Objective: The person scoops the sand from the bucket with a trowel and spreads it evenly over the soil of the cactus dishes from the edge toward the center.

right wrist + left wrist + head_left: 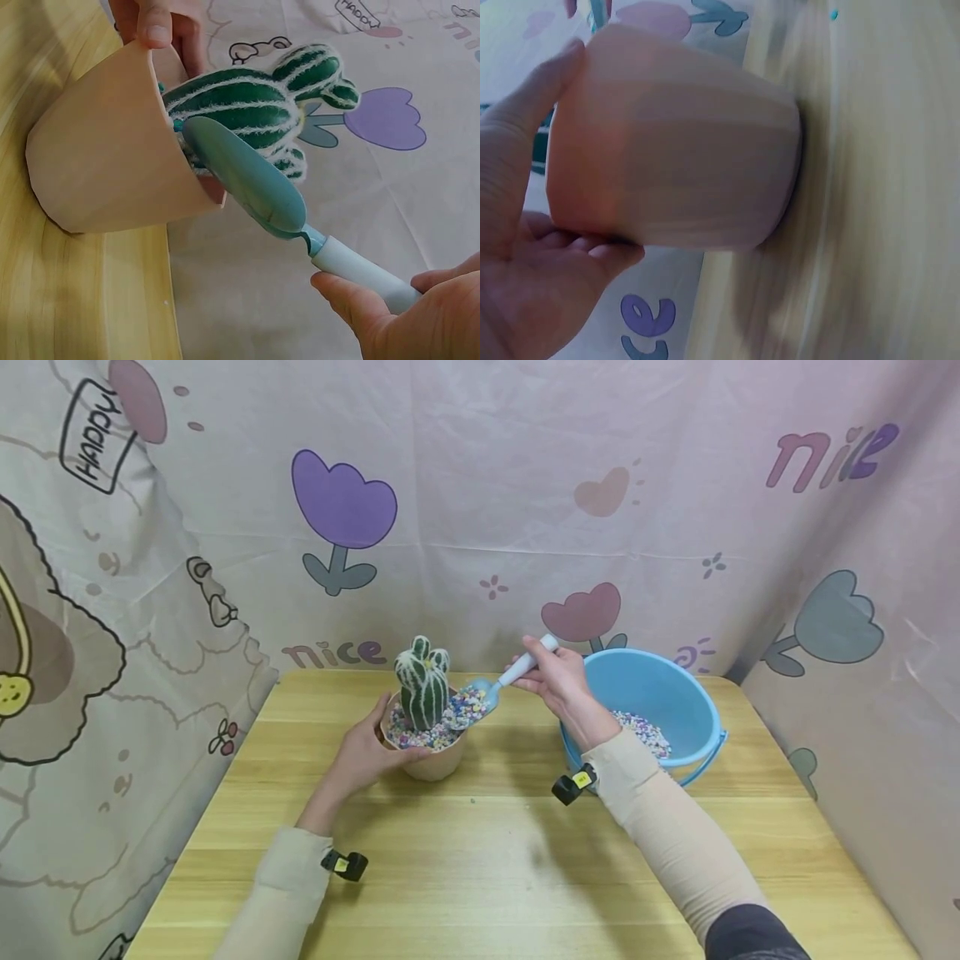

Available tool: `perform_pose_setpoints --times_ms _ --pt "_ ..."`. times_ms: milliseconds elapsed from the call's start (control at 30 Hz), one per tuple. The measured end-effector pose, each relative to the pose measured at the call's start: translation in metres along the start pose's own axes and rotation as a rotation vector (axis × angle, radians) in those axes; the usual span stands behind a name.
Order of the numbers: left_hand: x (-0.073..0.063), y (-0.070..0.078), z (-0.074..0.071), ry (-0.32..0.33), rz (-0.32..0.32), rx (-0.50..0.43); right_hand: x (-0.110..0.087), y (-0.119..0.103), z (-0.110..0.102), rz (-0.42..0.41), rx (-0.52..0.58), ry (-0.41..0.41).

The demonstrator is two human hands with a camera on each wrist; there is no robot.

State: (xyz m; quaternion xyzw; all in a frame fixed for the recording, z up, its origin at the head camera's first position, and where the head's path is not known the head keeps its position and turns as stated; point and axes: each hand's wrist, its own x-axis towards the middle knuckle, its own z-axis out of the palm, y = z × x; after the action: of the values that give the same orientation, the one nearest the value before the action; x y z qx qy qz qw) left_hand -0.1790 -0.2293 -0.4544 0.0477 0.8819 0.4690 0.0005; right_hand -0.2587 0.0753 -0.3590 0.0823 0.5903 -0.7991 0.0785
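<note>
"What are you holding?"
"My left hand grips a tan pot near its top; the pot stands on the table with a striped green cactus in it."
"What else?"
"My right hand holds a blue trowel, tilted down at the pot's right edge and carrying colourful beads. Right of the pot stands a blue bucket with more beads inside."

A pale fabric backdrop is enclosing the wood-grain tabletop at the rear and sides, displaying a purple tulip and "nice" lettering; light is reflecting off the tabletop.
</note>
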Motion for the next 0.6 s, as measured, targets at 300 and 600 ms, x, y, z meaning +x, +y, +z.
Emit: perform_pose_setpoints --times_ms 300,600 --pt "-0.009 0.008 0.017 0.119 -0.015 -0.047 -0.001 -0.001 0.003 -0.004 -0.008 -0.006" --pt "-0.014 0.014 0.036 0.253 -0.033 -0.038 -0.001 0.000 0.004 -0.012 -0.012 -0.010"
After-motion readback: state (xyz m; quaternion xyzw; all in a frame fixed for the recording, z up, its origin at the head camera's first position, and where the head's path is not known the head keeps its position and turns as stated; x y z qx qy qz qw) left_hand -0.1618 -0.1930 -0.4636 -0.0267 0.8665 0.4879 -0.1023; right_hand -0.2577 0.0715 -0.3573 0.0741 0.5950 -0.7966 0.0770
